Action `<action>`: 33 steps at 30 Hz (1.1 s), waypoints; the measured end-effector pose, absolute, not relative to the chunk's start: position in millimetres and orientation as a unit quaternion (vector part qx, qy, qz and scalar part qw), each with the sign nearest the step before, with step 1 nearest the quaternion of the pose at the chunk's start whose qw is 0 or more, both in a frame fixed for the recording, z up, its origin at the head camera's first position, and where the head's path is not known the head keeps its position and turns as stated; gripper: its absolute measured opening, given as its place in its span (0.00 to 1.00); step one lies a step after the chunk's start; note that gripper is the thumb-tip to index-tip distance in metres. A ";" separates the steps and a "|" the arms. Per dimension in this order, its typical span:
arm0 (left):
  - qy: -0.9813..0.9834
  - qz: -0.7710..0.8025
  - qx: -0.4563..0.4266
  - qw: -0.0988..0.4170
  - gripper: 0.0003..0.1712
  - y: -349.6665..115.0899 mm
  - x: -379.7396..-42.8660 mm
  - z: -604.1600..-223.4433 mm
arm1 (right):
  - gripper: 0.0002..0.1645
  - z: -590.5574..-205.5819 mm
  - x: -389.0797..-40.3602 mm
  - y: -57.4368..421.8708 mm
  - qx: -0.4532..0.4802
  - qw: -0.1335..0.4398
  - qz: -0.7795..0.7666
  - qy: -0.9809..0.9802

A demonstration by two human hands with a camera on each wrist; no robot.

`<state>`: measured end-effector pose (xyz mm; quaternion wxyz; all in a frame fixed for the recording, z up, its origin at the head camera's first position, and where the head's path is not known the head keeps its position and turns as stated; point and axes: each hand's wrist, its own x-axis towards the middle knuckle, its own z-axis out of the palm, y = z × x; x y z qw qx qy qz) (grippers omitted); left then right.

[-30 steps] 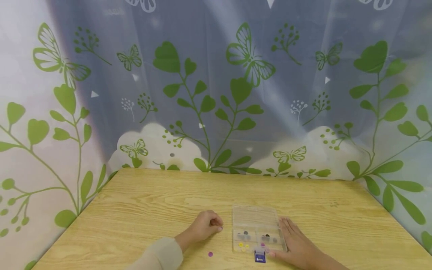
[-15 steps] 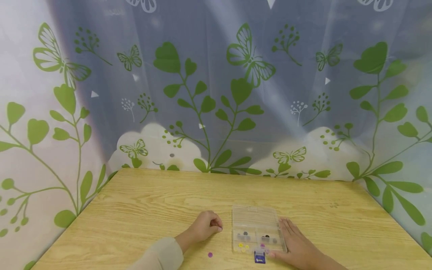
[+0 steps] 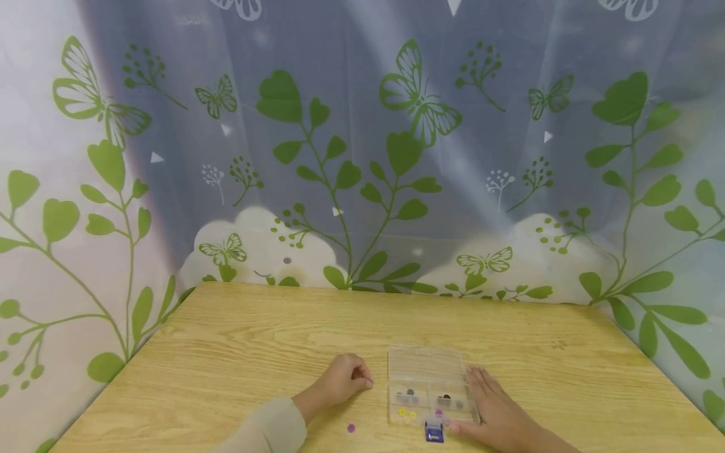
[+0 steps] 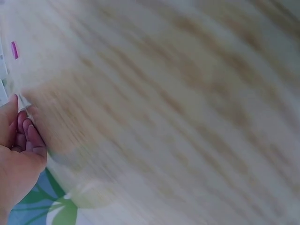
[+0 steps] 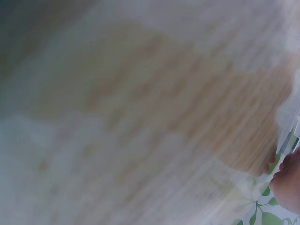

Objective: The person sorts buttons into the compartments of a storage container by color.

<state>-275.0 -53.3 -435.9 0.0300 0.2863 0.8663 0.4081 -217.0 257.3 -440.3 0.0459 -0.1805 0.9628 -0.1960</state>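
A clear plastic compartment box [image 3: 410, 362] lies with its lid raised and its blue latch [image 3: 434, 432] toward the person. My right hand [image 3: 498, 406] lies flat along the box's right side, fingers straight, the thumb by the front corner near the latch. To the left of the box, my left hand [image 3: 343, 380] rests on the table with loosely curled fingers, the thumb tip close to the index fingertip. No held thing shows between them in the left wrist view, where the hand [image 4: 21, 150] sits at the left edge. A purple disc [image 3: 351, 428] lies on the table between left forearm and box.
Inside the box are yellow rings [image 3: 403, 412], dark discs [image 3: 447, 397] and purple pieces [image 3: 438, 413] in separate compartments. The wooden table [image 3: 272, 327] runs back to a curtain [image 3: 351, 157] printed with leaves and butterflies.
Both hands, the box and the purple disc keep their places. The whole head view has shifted very slightly.
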 end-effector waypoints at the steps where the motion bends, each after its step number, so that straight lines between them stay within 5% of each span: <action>1: 0.867 0.407 0.286 0.030 0.06 -53.5 -275.1 -435.7 | 0.61 -440.1 -216.8 257.1 -0.181 0.045 -0.197 0.963; 33: 0.841 0.449 0.301 0.004 0.07 -45.5 -268.4 -419.7 | 0.62 -439.0 -215.4 254.5 -0.172 0.054 -0.195 0.964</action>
